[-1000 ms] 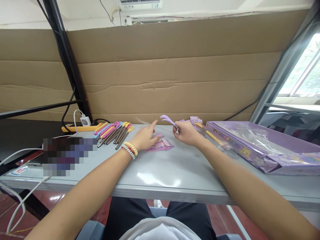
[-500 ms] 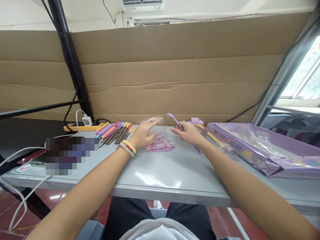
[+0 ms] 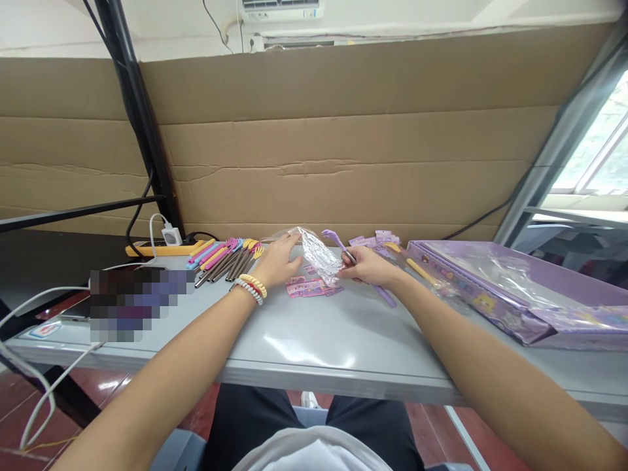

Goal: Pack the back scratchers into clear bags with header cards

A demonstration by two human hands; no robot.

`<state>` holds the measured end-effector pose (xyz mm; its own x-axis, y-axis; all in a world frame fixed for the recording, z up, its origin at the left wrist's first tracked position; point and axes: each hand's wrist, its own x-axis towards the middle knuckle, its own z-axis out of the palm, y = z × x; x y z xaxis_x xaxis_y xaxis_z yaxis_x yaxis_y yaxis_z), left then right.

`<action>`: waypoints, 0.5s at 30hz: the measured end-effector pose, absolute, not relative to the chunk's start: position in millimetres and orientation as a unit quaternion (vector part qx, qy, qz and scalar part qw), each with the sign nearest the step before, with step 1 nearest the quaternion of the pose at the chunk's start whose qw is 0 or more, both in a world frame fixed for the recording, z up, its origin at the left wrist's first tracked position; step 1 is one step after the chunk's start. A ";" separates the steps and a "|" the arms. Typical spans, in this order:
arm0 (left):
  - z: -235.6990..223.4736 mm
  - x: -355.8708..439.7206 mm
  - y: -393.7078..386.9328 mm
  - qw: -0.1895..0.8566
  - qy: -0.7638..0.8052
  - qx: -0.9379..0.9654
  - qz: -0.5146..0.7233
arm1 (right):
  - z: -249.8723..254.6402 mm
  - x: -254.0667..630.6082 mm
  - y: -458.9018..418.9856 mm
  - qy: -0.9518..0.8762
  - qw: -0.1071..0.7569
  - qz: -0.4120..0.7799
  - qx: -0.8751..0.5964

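While right hand [image 3: 369, 265] clamps fingers on purple back scratcher [image 3: 338, 241], left hand [image 3: 277, 261] at clear bag [image 3: 318, 255], grip unclear, bagging seems the step, next move calling for aligning both.

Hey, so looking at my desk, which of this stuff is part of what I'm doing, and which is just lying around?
Part of the job:
purple fork, in your right hand
clear bag, between your hands
pink cards, on the desk
fork pile, probably
purple box, probably

Lying around, it seems:
charger
yellow bar
white cable
sticker
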<state>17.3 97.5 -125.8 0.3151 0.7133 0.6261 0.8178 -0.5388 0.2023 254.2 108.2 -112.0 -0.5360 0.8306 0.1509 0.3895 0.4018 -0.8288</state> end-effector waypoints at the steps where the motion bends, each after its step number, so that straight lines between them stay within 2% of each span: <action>1: -125.6 17.4 97.0 0.064 -0.475 -0.804 -0.352 | -112.7 254.1 109.0 -0.785 0.296 0.383 -0.386; 5: -124.8 24.8 92.7 -0.051 -0.446 -0.771 -0.452 | -115.7 251.0 109.4 -0.780 0.338 0.358 -0.386; 10: -123.2 42.8 85.8 -0.304 -0.336 -0.656 -0.604 | -116.6 244.4 105.4 -0.784 0.379 0.318 -0.375; 15: -119.3 52.2 75.1 -0.524 -0.266 -0.599 -0.545 | -115.5 236.8 97.8 -0.797 0.420 0.232 -0.368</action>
